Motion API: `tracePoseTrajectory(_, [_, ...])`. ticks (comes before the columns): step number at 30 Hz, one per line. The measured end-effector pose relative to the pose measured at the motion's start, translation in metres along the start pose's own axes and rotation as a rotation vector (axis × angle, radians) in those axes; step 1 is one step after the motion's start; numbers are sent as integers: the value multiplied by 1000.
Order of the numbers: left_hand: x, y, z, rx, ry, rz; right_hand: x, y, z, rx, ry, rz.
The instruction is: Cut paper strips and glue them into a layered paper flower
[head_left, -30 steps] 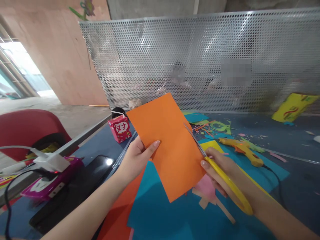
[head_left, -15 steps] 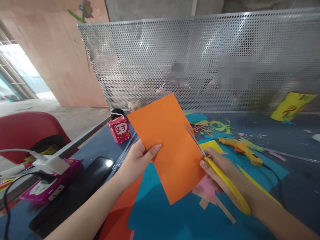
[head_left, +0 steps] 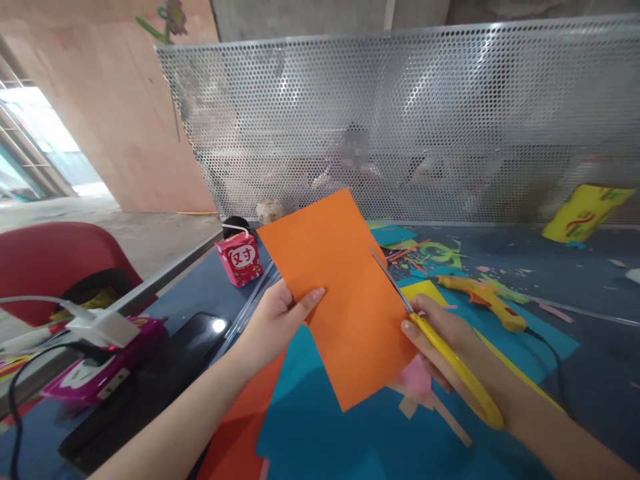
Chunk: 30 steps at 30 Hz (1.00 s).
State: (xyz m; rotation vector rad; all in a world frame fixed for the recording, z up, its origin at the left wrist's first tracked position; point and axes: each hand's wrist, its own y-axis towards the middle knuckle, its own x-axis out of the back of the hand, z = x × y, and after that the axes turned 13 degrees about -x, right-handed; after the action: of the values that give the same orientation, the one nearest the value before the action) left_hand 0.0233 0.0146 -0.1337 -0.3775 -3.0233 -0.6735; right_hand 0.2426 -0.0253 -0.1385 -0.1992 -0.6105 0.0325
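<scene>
Over flat blue paper (head_left: 310, 433), the left hand (head_left: 273, 320) pinches a rectangular orange paper sheet (head_left: 345, 280), mostly uncut, its edge perhaps just entered by yellow-handled metal scissors (head_left: 443, 347) gripped in the right hand (head_left: 455, 328).

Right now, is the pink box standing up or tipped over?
Standing up. The pink box rests on its base on the table beyond the left hand, its big print right way up.

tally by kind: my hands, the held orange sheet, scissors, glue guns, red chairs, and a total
Hands: 2 (left hand, right hand)
Held orange sheet: 1
Scissors: 1 pair
Glue gun: 1
Red chair: 1
Total: 6
</scene>
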Motion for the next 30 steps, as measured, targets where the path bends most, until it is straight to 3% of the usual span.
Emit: tracePoseTrajectory(30, [1, -1, 0, 41, 40, 130, -4, 0, 1, -21, 54, -18])
